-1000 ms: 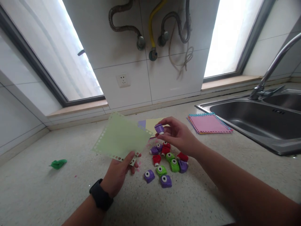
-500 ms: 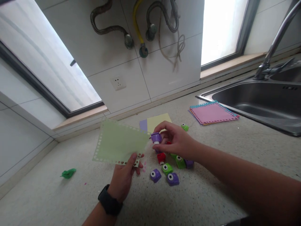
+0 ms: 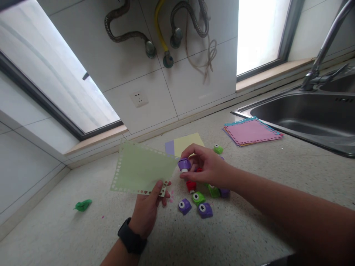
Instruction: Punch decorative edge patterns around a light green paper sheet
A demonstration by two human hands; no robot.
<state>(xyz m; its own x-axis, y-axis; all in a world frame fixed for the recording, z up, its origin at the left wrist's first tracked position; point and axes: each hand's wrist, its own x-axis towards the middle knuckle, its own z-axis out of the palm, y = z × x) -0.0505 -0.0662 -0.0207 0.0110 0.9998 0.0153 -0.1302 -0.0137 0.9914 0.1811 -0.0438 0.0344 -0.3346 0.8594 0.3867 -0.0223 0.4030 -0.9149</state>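
Observation:
My left hand [image 3: 148, 210] pinches the lower right corner of a light green sheet of paper [image 3: 142, 168] between thumb and fingers. Small punched shapes run along the sheet's edges. In my right hand [image 3: 202, 164] is a purple craft punch [image 3: 184, 164], its white button facing down, close against the sheet's right corner. Whether the punch's slot is around the paper edge I cannot tell. Below my right hand lie a red punch [image 3: 191, 186], green punches [image 3: 198, 198] and purple punches [image 3: 205, 210] with star marks on their white buttons. My right hand partly hides several of them.
A stack of pink and other coloured punched sheets [image 3: 252, 132] lies beside the steel sink [image 3: 299, 111]. Yellow paper [image 3: 185, 143] and a green punch [image 3: 218, 149] sit behind my right hand. A crumpled green thing [image 3: 83, 205] is at the left on the counter [image 3: 83, 240].
The view has shifted slightly. Both hands keep their hold, and the sheet and purple punch stay almost in the same position relative to each other.

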